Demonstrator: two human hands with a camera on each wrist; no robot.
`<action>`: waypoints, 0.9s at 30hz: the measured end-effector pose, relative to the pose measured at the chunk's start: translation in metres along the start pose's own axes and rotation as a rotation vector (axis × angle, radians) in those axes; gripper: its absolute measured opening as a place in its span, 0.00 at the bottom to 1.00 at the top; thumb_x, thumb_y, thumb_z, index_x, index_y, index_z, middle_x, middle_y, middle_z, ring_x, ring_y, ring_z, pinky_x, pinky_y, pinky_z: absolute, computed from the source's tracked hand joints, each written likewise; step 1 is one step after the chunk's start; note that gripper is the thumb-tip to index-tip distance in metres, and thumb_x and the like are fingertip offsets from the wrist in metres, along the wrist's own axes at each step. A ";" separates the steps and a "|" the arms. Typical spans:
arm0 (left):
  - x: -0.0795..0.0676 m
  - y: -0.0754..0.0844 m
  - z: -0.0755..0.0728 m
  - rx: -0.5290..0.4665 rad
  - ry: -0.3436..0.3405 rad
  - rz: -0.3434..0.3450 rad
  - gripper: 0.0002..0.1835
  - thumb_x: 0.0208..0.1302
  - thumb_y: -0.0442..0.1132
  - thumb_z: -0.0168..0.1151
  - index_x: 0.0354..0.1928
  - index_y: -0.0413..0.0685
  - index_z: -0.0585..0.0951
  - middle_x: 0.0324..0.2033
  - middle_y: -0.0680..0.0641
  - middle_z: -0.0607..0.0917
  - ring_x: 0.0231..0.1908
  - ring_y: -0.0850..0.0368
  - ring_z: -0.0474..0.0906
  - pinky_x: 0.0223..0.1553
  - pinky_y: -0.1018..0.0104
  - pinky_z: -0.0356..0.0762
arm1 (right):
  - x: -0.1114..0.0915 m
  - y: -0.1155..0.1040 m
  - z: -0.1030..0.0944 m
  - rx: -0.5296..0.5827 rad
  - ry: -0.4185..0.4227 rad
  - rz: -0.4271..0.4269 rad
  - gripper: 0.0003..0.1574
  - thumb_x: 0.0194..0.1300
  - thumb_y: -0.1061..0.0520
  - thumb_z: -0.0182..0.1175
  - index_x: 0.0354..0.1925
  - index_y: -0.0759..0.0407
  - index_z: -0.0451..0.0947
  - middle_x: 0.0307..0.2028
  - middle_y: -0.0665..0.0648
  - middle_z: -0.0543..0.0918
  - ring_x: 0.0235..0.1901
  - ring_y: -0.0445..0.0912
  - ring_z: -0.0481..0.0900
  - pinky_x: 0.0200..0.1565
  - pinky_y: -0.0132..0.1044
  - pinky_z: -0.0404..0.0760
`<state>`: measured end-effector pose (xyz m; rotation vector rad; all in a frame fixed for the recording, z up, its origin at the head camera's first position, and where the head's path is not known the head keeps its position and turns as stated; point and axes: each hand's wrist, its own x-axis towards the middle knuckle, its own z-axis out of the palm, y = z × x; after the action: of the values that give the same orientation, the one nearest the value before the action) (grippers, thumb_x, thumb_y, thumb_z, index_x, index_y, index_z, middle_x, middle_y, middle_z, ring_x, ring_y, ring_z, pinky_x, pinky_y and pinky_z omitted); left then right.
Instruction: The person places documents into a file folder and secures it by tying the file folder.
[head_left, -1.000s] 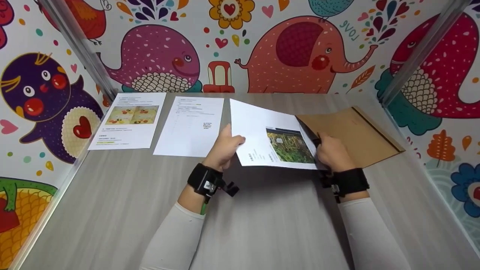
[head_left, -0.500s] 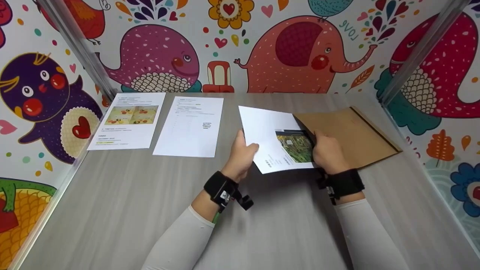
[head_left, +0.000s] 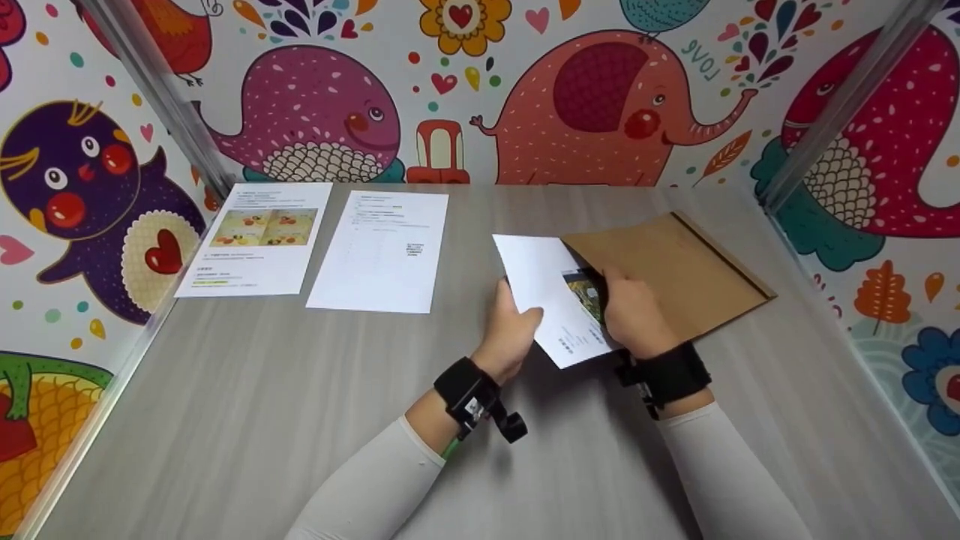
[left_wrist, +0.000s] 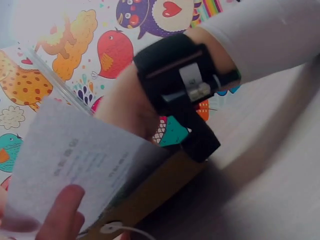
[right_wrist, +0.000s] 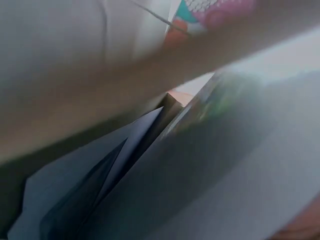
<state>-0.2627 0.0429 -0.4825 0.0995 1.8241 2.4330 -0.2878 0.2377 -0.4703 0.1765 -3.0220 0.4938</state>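
Note:
My left hand (head_left: 510,330) pinches a white printed sheet of paper (head_left: 534,281) by its left edge, thumb on top. The sheet's right part lies inside the mouth of a brown kraft document envelope (head_left: 690,274), hiding much of its green photo (head_left: 583,295). My right hand (head_left: 632,313) grips the envelope at that mouth, fingers curled over the edge and partly hidden. In the left wrist view, the left thumb (left_wrist: 64,212) presses on the sheet, and a white string button (left_wrist: 111,227) shows on the envelope. The right wrist view looks between the layers, dim and blurred.
Two printed sheets lie flat at the back left of the grey table (head_left: 247,390): one with a fruit picture (head_left: 264,228), the other mostly text (head_left: 379,255). Patterned walls (head_left: 450,97) with cartoon animals enclose the back and sides.
My left hand has moved right and nearer, sliding the sheet deeper into the envelope, so less of its photo shows. The right hand and envelope have shifted slightly left.

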 end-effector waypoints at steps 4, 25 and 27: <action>0.000 -0.003 0.001 0.036 0.007 0.008 0.35 0.63 0.18 0.50 0.73 0.35 0.60 0.68 0.33 0.74 0.71 0.39 0.72 0.77 0.50 0.68 | -0.004 -0.010 0.001 0.008 -0.010 -0.023 0.31 0.75 0.68 0.44 0.73 0.76 0.64 0.54 0.83 0.82 0.50 0.73 0.84 0.53 0.65 0.85; 0.002 0.012 -0.007 0.107 0.084 -0.112 0.30 0.65 0.25 0.57 0.69 0.34 0.66 0.57 0.34 0.79 0.44 0.49 0.85 0.43 0.59 0.89 | -0.009 -0.030 0.007 -0.087 -0.011 -0.100 0.30 0.73 0.68 0.46 0.71 0.75 0.68 0.48 0.80 0.84 0.45 0.73 0.85 0.45 0.64 0.86; 0.002 0.011 -0.007 0.076 0.072 -0.122 0.29 0.63 0.22 0.54 0.68 0.33 0.66 0.55 0.34 0.79 0.40 0.48 0.85 0.36 0.59 0.89 | -0.010 -0.030 0.007 -0.084 -0.004 -0.109 0.30 0.73 0.68 0.47 0.70 0.75 0.69 0.47 0.80 0.84 0.44 0.72 0.85 0.45 0.63 0.86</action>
<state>-0.2662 0.0337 -0.4741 -0.0925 1.8932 2.3138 -0.2743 0.2085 -0.4688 0.3350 -3.0098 0.3580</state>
